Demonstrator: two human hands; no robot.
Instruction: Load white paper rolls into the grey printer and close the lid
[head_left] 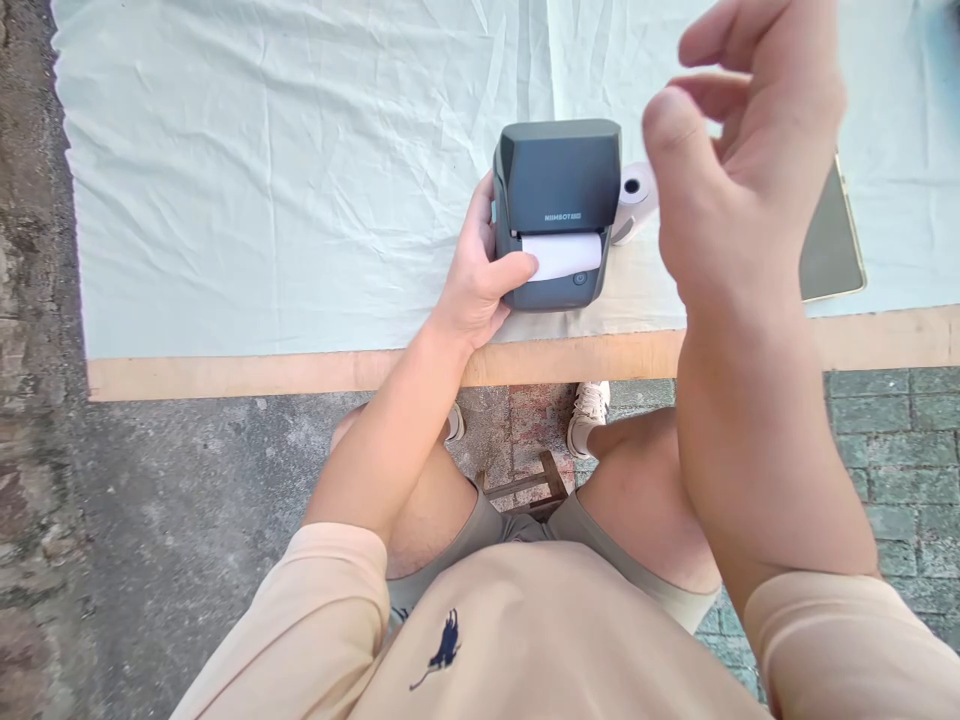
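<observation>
A dark grey label printer marked NIIMBOT sits near the front edge of the cloth-covered table. White paper sticks out of its front slot. My left hand grips the printer's left side, its thumb pressing on the left end of the paper. Raised above the table to the right, my right hand holds nothing that I can see; its fingers are bent and apart. Between the printer and that hand lies a white paper roll with a dark core, partly hidden.
A pale cloth with wrinkles covers the table, leaving a wooden front edge bare. Behind my right wrist lies a flat dark tablet-like device with a light rim, partly covered. Below are my knees and a wooden stool part.
</observation>
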